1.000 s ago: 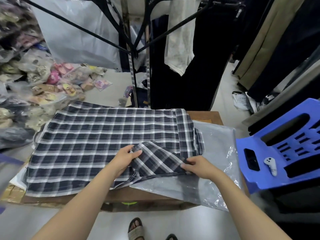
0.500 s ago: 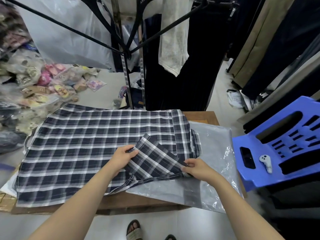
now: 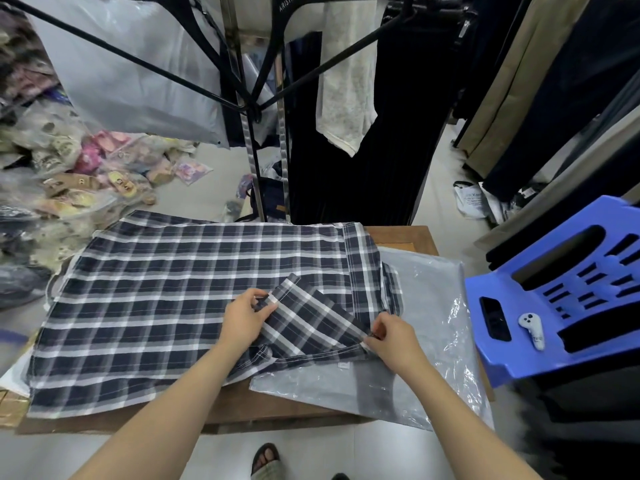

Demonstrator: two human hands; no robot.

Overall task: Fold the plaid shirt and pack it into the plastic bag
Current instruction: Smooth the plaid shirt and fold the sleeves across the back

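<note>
Both hands pinching the folded-in sleeve (image 3: 308, 323): left hand (image 3: 244, 318) gripping the cuff end, right hand (image 3: 393, 336) nipping the near hem corner, likely squaring the fold. Plaid shirt (image 3: 166, 299) lying face down, spread flat across the wooden table (image 3: 398, 235) for folding. Plastic bag (image 3: 426, 344) lying beside it, partly under the shirt's right edge, staged for packing. Clothes racks crowding behind, blue plastic chair (image 3: 568, 299) sitting right.

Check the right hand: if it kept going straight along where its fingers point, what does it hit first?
The right hand points up-left across the folded sleeve it pinches. Going on, it would probably meet the left hand holding the sleeve's cuff end; depth is unclear.
</note>
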